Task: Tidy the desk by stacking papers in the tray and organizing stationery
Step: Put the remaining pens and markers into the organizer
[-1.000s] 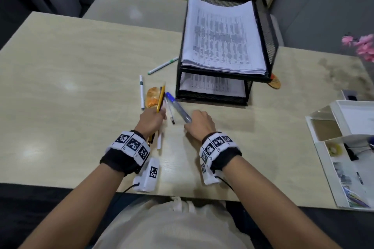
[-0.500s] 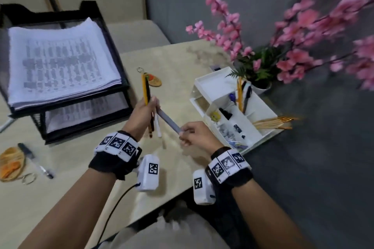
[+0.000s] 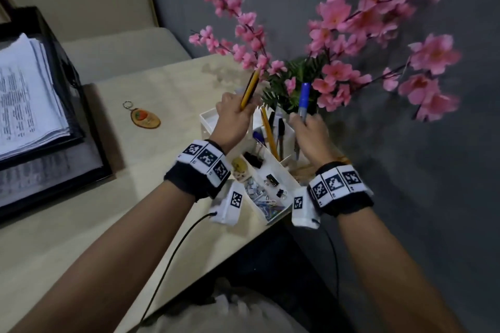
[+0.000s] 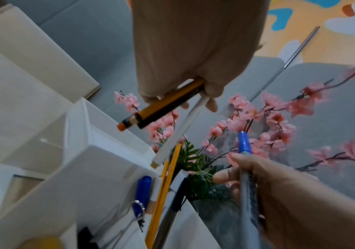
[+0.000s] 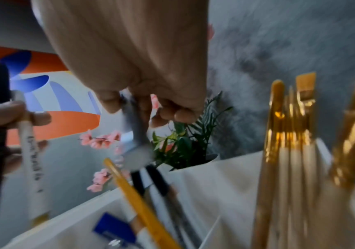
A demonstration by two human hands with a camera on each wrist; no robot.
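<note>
My left hand (image 3: 238, 113) grips a yellow pencil (image 3: 250, 89) together with a black pen and a white pen (image 4: 176, 134), held above the white desk organizer (image 3: 286, 180). My right hand (image 3: 303, 124) grips a grey pen with a blue cap (image 3: 304, 100), upright, cap up, over the organizer's upright pen compartment (image 3: 288, 130). That compartment holds a yellow pencil and several dark pens. In the right wrist view the grey pen's lower end (image 5: 136, 131) hangs just above those pens. The black paper tray (image 3: 81, 127) with its paper stack (image 3: 24, 94) sits at the left.
A potted plant with pink blossoms (image 3: 338, 67) stands right behind the organizer. Gold-handled brushes (image 5: 289, 134) fill a compartment to the right. Binder clips and paper clips lie in the front sections. An orange keychain (image 3: 144, 117) lies on the desk. The desk edge runs just below the organizer.
Both hands lifted the pens off the desk in front of the paper tray and carried them right, to above the organizer. The blue-capped pen turned from slanted to upright.
</note>
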